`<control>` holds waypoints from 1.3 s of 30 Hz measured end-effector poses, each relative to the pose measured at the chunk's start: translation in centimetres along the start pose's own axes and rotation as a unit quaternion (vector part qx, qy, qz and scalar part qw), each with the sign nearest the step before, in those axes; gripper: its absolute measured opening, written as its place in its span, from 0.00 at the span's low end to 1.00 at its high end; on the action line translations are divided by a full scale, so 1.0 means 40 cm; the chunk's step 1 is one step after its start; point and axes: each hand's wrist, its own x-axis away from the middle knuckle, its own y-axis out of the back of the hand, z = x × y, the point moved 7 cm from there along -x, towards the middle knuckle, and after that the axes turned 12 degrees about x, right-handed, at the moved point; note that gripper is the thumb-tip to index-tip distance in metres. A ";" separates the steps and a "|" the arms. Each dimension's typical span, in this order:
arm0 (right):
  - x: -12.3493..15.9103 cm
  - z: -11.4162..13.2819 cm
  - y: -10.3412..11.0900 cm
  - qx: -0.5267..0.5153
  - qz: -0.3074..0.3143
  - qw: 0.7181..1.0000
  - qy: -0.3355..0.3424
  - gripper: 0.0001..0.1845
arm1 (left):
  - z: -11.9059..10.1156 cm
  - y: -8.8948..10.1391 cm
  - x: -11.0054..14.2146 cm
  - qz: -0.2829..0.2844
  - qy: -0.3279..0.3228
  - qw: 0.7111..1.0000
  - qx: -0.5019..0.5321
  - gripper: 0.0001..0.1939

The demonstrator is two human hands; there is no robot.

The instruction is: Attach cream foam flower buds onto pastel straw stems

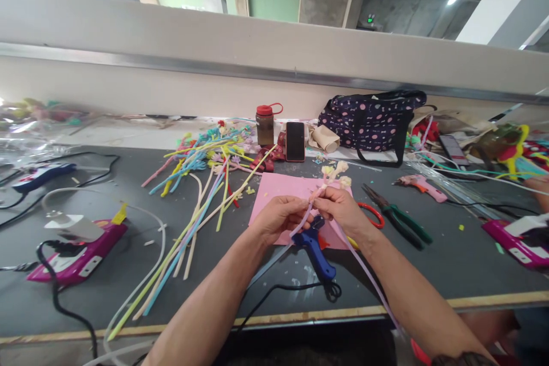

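Observation:
My left hand (278, 216) and my right hand (341, 209) meet over a pink sheet (278, 194) on the dark table. Both pinch a pale purple stem (369, 280) that runs down past my right forearm toward the table edge. At the stem's top sit small cream and pink flower heads (337, 174), just above my right fingers. A blue glue gun (315, 249) lies under my hands, its black cord looping at the front edge.
A heap of coloured stems (201, 183) lies left of the sheet. Green-handled pliers (397, 217) and red scissors (373, 214) lie right. A pink glue gun (422, 186), bottle (265, 124), phone (295, 141), spotted bag (373, 120) and magenta power strips (79, 251) stand around.

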 end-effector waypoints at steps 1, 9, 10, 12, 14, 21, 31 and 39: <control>0.001 0.002 -0.001 0.003 0.006 1.000 0.003 0.08 | 0.004 -0.001 0.000 0.010 0.012 1.000 0.011 0.14; 0.003 0.013 -0.002 0.046 0.022 0.999 0.018 0.06 | 0.020 -0.009 -0.006 0.004 0.011 0.999 0.049 0.08; 0.003 0.012 -0.002 0.044 0.018 0.999 0.016 0.06 | 0.019 -0.010 -0.007 -0.002 0.001 0.999 0.052 0.08; 0.002 0.007 0.001 0.039 0.001 0.999 0.008 0.06 | 0.012 -0.010 -0.008 -0.017 -0.033 0.999 0.038 0.08; 0.003 0.002 0.005 0.039 -0.022 0.999 -0.003 0.06 | -0.006 -0.008 -0.005 -0.037 -0.095 0.995 -0.005 0.08; 0.006 -0.004 0.001 0.064 -0.053 0.996 -0.025 0.10 | -0.088 -0.028 0.055 -0.188 -0.350 0.800 -0.450 0.07; -0.001 -0.034 -0.029 0.007 -0.060 0.998 -0.024 0.10 | -0.073 -0.092 0.081 -0.176 -0.386 0.563 -0.709 0.10; 0.025 0.028 -0.041 0.051 0.074 0.996 0.009 0.06 | -0.061 0.012 0.010 -0.056 -0.158 0.971 -0.173 0.16</control>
